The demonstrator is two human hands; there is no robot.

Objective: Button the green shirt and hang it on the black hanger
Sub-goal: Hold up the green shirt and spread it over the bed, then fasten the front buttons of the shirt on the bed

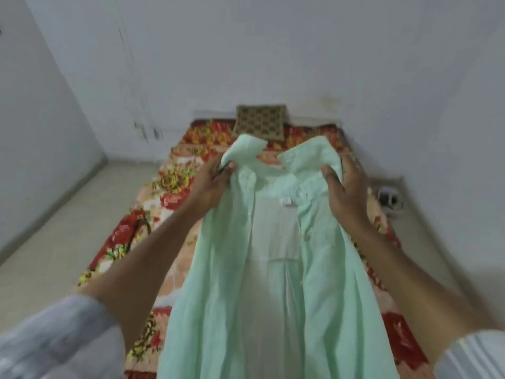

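Shirt [273, 269], pale green and unbuttoned, hangs open in front of the person, held up by both hands near the collar over a bed spread with a red and orange floral blanket [169, 187]. The left hand [211, 184] pinches the left front panel just below the collar point, thumb on top of the cloth and fingers curled beneath it; something dark shows between thumb and fingers, too small to identify. The right hand [345, 192] grips the right side of the collar and shoulder, thumb pressed on the inner face of the fabric and fingers wrapped around the outer edge. The two front panels fall apart, showing the inside back of the shirt with a small white label [286, 201] below the neckline. A white button [301, 193] sits on the right placket near the thumb, and further buttons run down that edge. A patterned brown cushion [259, 123] lies at the far end of the bed against the white wall [273, 50]. Pale flooring [54, 228] runs along the left of the bed. Light grey sleeves [54, 337] cover both upper forearms.
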